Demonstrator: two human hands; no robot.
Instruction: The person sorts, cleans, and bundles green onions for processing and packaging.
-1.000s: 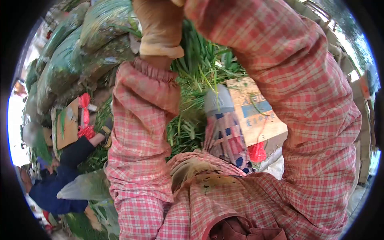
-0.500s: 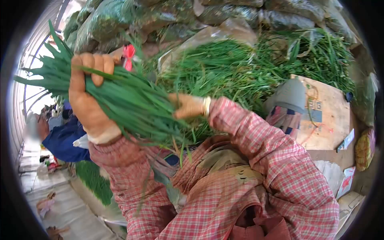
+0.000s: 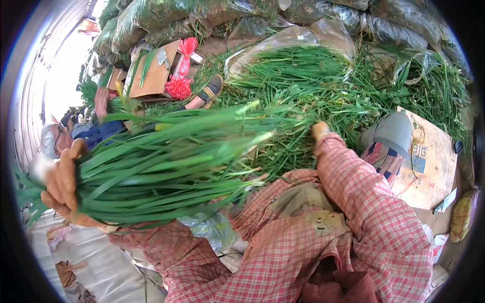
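A thick bunch of long green leaves [image 3: 161, 171] stretches across the left and middle of the view, its paler ends pointing right. My left hand [image 3: 63, 187], in an orange-brown glove, is wrapped round the bunch near its left end. Well to the right, my right hand [image 3: 320, 130] is closed beside a heap of loose greens [image 3: 328, 103]. Blurred thin strands lie between it and the pale ends, and what its fingers hold is too small to make out.
Filled plastic bags [image 3: 202, 17] are stacked at the back, with leaves on an open clear bag [image 3: 328, 35] before them. Red ties [image 3: 187, 50] lie by a cardboard piece [image 3: 151, 73]. Another person [image 3: 55, 139] is at the left. A printed board [image 3: 429, 161] lies at the right.
My left hand has moved left and down with the bunch, now held flatter. My right hand has moved right, away from the leaves. The view has shifted, showing the cardboard and the other person's head.
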